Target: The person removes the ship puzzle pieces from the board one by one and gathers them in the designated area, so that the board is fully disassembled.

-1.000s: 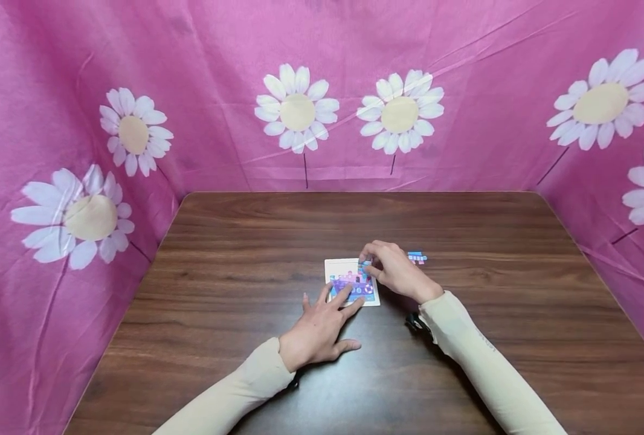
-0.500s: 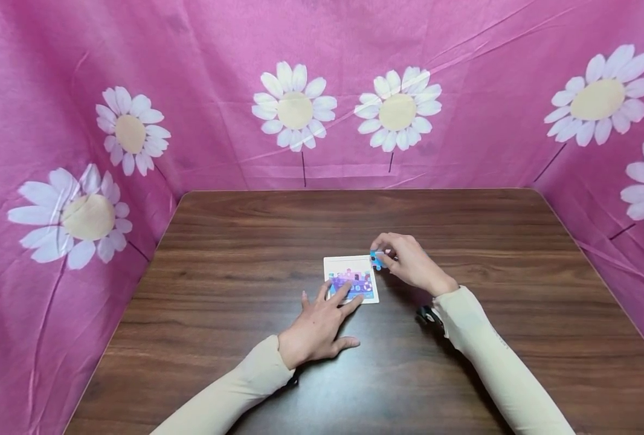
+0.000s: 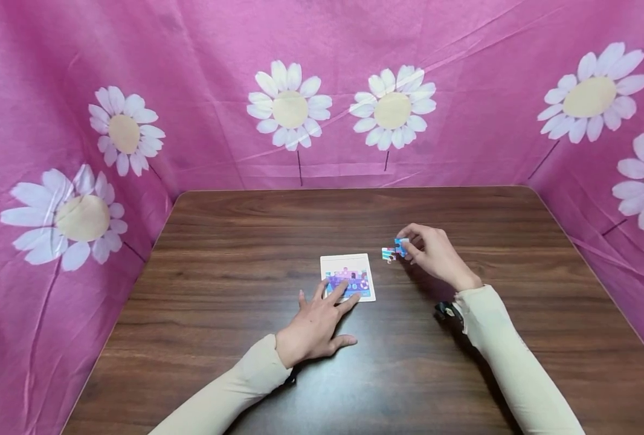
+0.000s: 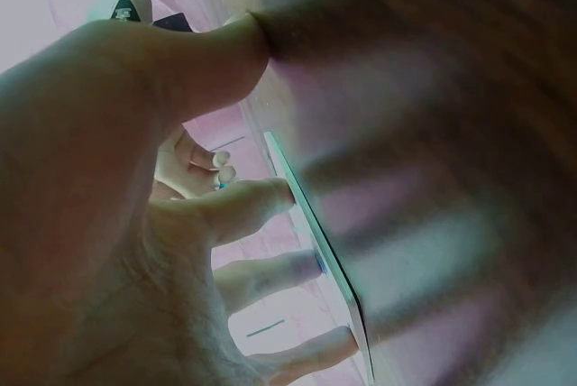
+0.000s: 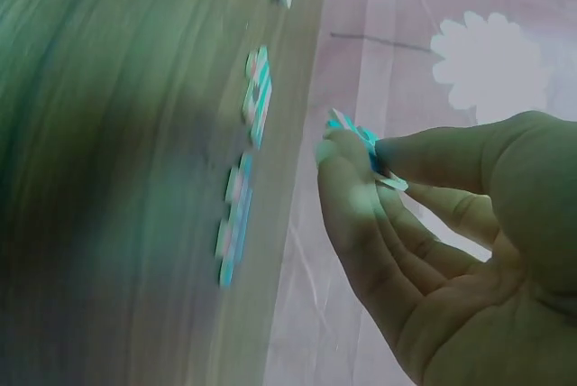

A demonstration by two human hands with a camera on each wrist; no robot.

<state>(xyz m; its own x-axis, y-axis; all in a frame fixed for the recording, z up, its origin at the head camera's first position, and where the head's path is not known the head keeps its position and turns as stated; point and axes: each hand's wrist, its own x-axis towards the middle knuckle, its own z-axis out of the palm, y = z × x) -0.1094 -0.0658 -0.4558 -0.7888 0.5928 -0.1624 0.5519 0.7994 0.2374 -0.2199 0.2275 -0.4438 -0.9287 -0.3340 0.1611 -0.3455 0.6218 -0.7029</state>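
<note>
The white-framed puzzle board (image 3: 346, 262) lies on the table, its lower part filled with purple, pink and blue picture pieces. My left hand (image 3: 316, 329) rests on its near edge with spread, straight fingers; in the left wrist view three fingertips touch the board (image 4: 315, 233). To the right of the board, my right hand (image 3: 433, 254) pinches a blue jigsaw piece (image 3: 402, 246) between thumb and fingers. The right wrist view shows this jigsaw piece (image 5: 361, 138) held up off the table. A striped jigsaw piece (image 3: 389, 254) lies just left of the right hand's fingertips.
Another loose jigsaw piece (image 5: 236, 224) lies flat on the table in the right wrist view, hidden behind the right hand in the head view. The brown wooden table (image 3: 257, 229) is bordered by a pink curtain (image 3: 213, 121) with white daisies.
My right hand has moved from over the board's upper right corner to the right, carrying the blue jigsaw piece along. The striped piece has come into sight. The left hand stays on the board.
</note>
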